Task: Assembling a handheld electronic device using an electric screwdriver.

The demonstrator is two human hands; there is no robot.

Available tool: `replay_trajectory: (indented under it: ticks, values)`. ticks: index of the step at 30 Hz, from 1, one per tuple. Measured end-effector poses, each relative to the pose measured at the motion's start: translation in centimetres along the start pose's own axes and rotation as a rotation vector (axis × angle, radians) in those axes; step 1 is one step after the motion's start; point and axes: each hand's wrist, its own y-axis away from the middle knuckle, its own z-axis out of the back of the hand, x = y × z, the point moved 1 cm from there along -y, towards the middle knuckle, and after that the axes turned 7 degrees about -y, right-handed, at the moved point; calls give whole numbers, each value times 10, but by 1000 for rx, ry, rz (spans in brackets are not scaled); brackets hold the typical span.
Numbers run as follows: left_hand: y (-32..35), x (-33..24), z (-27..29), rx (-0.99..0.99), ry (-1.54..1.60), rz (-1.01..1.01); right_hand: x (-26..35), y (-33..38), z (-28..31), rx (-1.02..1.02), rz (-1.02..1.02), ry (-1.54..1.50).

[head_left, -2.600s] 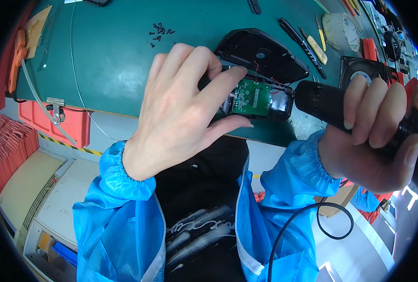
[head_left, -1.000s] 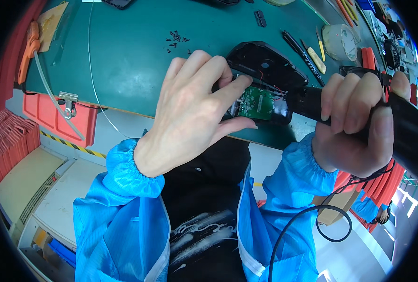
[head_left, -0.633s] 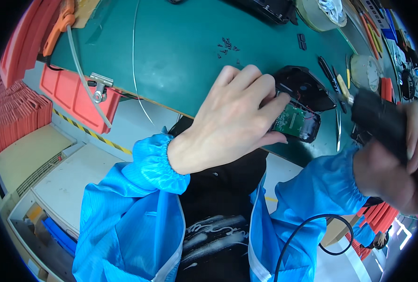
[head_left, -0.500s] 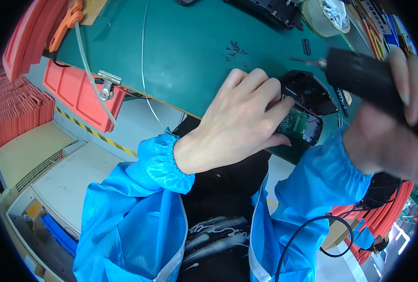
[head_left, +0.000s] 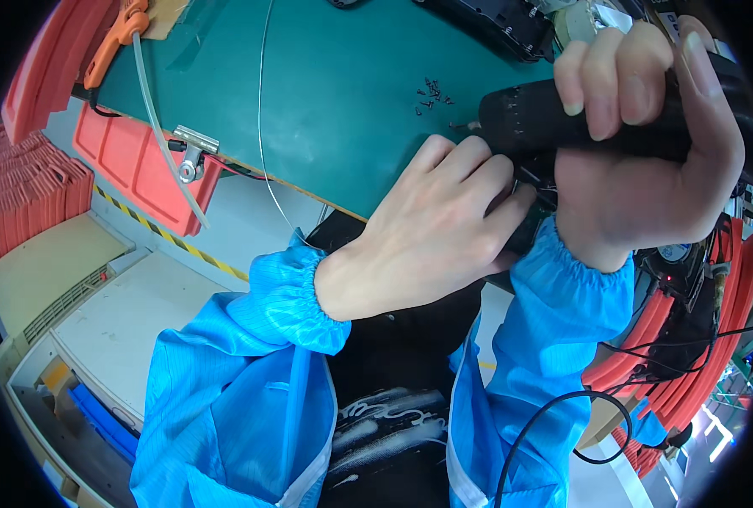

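Green bench mat (head_left: 334,102) across the upper frame, edge bowed by the lens; pale floor and cabinets below. Right hand (head_left: 647,161) wrapped fully around a black electric screwdriver (head_left: 546,118), all four fingers over the barrel and thumb along the far side, barrel lying nearly level with its bit end pointing toward the left hand. Left hand (head_left: 436,229) just below and beside the screwdriver nose, palm down, fingers slightly curled and pressed onto a dark workpiece (head_left: 529,224) at the bench edge; workpiece mostly covered by both hands, so only a black sliver visible between left fingertips and right cuff, kind not discernible. Grip of left hand on it: resting and pinning rather than closed around, as far as visible. Small heap of dark screws (head_left: 431,91) on the mat just beyond the left fingertips, near the bit end. Black housing (head_left: 503,25) farther out, above the right hand's knuckles. Thin grey wire (head_left: 262,127) running across the mat well to the left of the left hand; metal clip (head_left: 192,152) and clear tube (head_left: 152,110) farther left at the bench rim, over a red bin (head_left: 131,169). Blue sleeves (head_left: 266,339) on both forearms. Black cable (head_left: 554,423) looping below the right elbow.
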Motion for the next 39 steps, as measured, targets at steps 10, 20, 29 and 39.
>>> replay_trajectory:
  ticks: [10,20,29,39]
  values:
    - [3,12,0,-59,174,-10,15,9,11,-142,43,-95]
    - [6,18,-4,-196,211,-69,29,20,7,-212,65,-121]
    - [7,19,2,-279,232,-3,80,47,22,-164,44,-130]
    - [5,20,4,-328,197,107,75,57,14,-122,-36,-147]
